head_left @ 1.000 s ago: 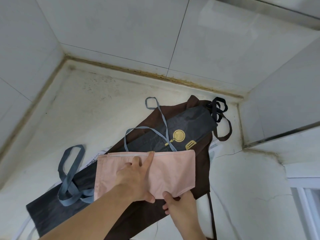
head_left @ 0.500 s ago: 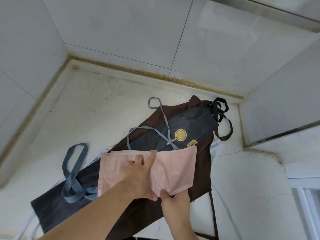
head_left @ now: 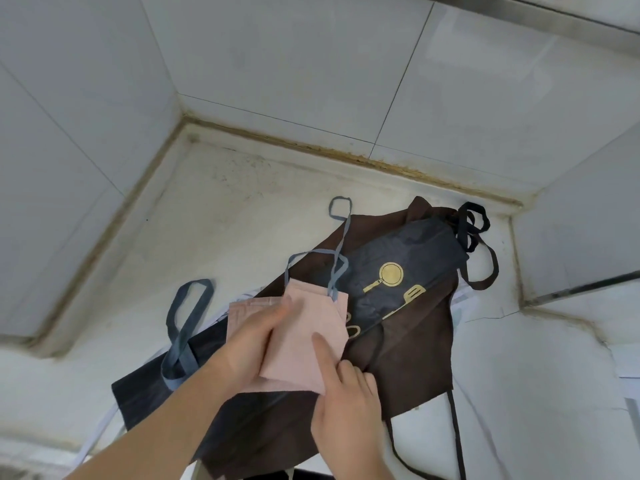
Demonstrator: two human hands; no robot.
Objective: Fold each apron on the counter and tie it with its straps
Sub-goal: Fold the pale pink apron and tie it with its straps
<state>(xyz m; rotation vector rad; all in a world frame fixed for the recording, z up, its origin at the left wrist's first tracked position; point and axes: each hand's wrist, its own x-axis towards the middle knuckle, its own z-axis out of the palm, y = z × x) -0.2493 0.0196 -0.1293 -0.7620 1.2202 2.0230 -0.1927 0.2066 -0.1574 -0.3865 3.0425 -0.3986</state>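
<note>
A pink apron point(head_left: 308, 327), folded small, lies on top of a pile of aprons on the white counter point(head_left: 225, 220). Its right half is doubled over to the left. My left hand point(head_left: 252, 341) lies flat on the left part, fingers along the flap's edge. My right hand point(head_left: 349, 410) pinches the flap's lower right corner, thumb on top. Thin blue-grey straps point(head_left: 337, 265) trail from the pink apron's top edge. Beneath lie a brown apron point(head_left: 415, 358) and a dark navy apron point(head_left: 408, 251) with a gold pan logo.
A dark denim apron point(head_left: 145, 389) with a blue-grey loop point(head_left: 187, 327) sticks out at the left. Black straps point(head_left: 472, 223) bunch at the back right corner. Tiled walls point(head_left: 277, 64) close in the counter on the left, back and right.
My right hand has carried the pink apron's right half over to the left, halving its width. My left hand stayed on the left part. The view has shifted slightly.
</note>
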